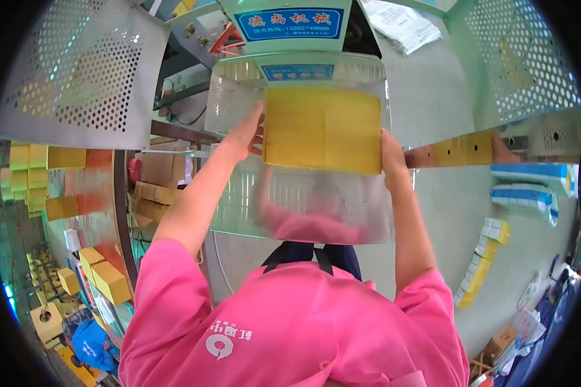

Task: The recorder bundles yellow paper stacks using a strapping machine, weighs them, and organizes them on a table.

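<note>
Tray (316, 222): shiny metal, in front of the person. Block (323, 131): yellow, oblong, seam near middle; over the tray's far part, resting or raised cannot be told. Left hand (244, 137): on block's left end, fingers parted. Right hand (392, 153): on right end, fingers partly hidden. Block clasped between both.

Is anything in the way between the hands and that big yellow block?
Nothing that I can see. The left hand is right at the left end of the yellow block, and the right hand is at its right end.
</note>
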`<act>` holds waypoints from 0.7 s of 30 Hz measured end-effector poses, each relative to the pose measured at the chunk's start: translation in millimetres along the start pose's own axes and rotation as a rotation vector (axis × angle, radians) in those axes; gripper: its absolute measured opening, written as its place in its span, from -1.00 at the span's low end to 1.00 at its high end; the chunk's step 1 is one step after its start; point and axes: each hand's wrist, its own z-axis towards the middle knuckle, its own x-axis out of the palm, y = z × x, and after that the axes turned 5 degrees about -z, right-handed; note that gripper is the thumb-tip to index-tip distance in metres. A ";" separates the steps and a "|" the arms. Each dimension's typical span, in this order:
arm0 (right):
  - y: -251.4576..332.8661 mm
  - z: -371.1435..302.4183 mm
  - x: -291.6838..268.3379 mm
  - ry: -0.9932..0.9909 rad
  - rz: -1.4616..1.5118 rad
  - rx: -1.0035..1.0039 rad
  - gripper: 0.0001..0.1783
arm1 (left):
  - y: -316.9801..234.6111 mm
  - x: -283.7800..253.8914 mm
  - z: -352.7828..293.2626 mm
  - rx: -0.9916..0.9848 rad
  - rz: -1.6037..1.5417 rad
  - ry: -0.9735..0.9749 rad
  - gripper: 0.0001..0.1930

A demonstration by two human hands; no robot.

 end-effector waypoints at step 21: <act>-4.5 -2.7 4.2 0.094 0.396 -0.170 -0.46 | 71.0 73.0 12.1 0.515 -0.545 0.107 -0.28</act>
